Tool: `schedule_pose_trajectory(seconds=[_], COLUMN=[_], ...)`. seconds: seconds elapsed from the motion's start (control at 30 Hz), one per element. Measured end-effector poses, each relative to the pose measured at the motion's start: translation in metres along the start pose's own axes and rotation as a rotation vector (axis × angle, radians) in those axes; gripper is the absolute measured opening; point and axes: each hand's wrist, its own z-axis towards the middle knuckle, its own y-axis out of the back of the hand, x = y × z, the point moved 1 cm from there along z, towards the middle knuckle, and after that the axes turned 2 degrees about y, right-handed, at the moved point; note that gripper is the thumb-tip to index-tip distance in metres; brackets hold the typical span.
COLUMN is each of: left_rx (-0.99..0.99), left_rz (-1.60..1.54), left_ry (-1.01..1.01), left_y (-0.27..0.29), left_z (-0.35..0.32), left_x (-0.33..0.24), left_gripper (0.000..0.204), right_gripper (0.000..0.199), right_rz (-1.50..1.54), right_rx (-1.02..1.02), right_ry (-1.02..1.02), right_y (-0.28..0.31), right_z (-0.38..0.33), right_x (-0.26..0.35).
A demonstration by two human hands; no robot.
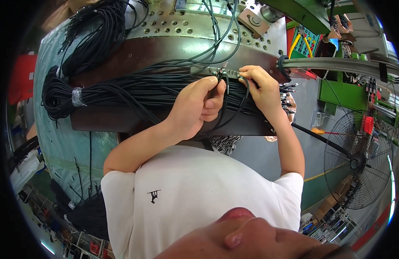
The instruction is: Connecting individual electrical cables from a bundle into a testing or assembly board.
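My left hand (193, 105) is closed, its thumb and fingers pinching a thin black cable (226, 93) near its end. Short stripped or metal-tipped ends stick up just past the fingertips. To the right, my right hand (264, 88) has thumb and forefinger pinched at the end of a small notched metal strip (229, 73), where a looped black cable (246, 93) comes out of the grip. The fingers hide exactly what sits between them. A thick bundle of black cables (122, 93) lies under both hands, bound with clear wrap (78, 96) at its left.
A second coil of black cables (98, 39) lies at the far left. Beyond the hands is a perforated metal plate (169, 23) with a metal block (253, 22). Green machine parts (305, 13), a button panel (304, 43) and a black fan (357, 162) stand right.
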Motion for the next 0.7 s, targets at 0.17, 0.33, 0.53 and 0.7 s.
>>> schedule_pose_trajectory(seconds=[0.17,0.33,0.53,0.7], left_rx=[-0.024,0.014,-0.090,-0.154], left_rz=[0.295,0.403,1.060,1.791], left_ry=[-0.055,-0.060,-0.114,-0.847], left_y=[-0.009,-0.006,-0.020,-0.013], left_z=[0.000,0.001,-0.016,-0.027], left_x=[0.000,-0.003,-0.019,-0.027], left_gripper=[0.027,0.027,0.027,0.011], right_gripper=[0.014,0.025,0.030,0.022], right_rz=[-0.073,-0.180,-0.574,-0.544], right_rx=[-0.035,-0.186,-0.017,0.009], right_ry=[0.065,0.156,0.518,0.325], right_y=[-0.001,0.032,0.048,0.052], right_z=[-0.001,0.008,0.017,-0.007], right_x=[0.000,0.027,0.055,0.022])
